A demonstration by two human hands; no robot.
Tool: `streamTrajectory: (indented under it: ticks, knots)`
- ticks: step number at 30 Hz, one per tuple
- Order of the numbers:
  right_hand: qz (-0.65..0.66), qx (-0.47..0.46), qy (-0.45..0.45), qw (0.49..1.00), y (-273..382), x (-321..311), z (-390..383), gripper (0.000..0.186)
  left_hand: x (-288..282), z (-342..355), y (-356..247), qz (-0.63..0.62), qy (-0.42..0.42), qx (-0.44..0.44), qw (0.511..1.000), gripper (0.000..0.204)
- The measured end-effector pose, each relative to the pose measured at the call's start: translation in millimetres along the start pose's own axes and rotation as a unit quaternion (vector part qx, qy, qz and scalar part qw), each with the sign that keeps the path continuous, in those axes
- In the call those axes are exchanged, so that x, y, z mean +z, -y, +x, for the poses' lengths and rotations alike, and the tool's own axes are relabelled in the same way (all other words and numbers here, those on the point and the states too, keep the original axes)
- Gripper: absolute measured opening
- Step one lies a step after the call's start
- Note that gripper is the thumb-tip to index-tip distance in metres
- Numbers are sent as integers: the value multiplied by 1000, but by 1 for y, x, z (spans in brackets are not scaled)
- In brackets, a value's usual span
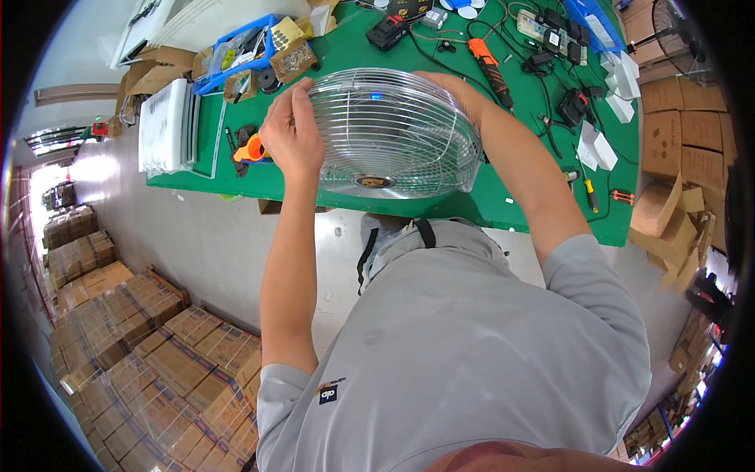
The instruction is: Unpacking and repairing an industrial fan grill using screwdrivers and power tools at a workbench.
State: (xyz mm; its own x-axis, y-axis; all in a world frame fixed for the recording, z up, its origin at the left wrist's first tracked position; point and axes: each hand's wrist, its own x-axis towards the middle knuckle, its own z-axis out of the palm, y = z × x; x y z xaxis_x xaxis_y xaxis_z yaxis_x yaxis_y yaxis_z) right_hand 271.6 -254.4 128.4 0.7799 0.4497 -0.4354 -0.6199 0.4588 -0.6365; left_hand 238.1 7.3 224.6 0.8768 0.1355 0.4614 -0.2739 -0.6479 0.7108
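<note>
Left hand (pixel 296 132) grips wire fan guard (pixel 393 130) at ten o'clock — likely stiff, best rim-held — right hand (pixel 450 91), one o'clock, grip hidden.

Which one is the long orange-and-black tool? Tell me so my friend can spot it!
Find the green table, then the round silver wire cage at the person's left hand. Just beyond the right forearm, toward the table's far side, lies the long, slim tool. Its orange far end and dark near end set it apart from the chunky black blocks nearby.
</note>
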Motion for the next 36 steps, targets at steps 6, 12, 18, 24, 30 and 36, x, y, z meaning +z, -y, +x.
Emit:
streamTrajectory:
  ticks: [6,12,18,24,30,36]
  knots:
    - [-139,-19,20,990,12,18,-9,35,-2,0,1,4,-1,-1,1000,28]
    - [-127,20,-26,991,13,26,0,31,-2,0,-2,14,2,-9,1000,28]
    - [-49,86,-19,995,4,0,30,29,-1,2,1,11,2,6,1000,27]
    - [-34,10,-3,999,10,14,1,25,0,3,3,7,4,4,1000,28]
    - [-26,41,3,999,16,20,-7,28,-2,2,1,7,4,-4,1000,28]
    - [25,28,-5,999,-1,-12,12,30,-7,12,6,-80,80,-61,992,40]
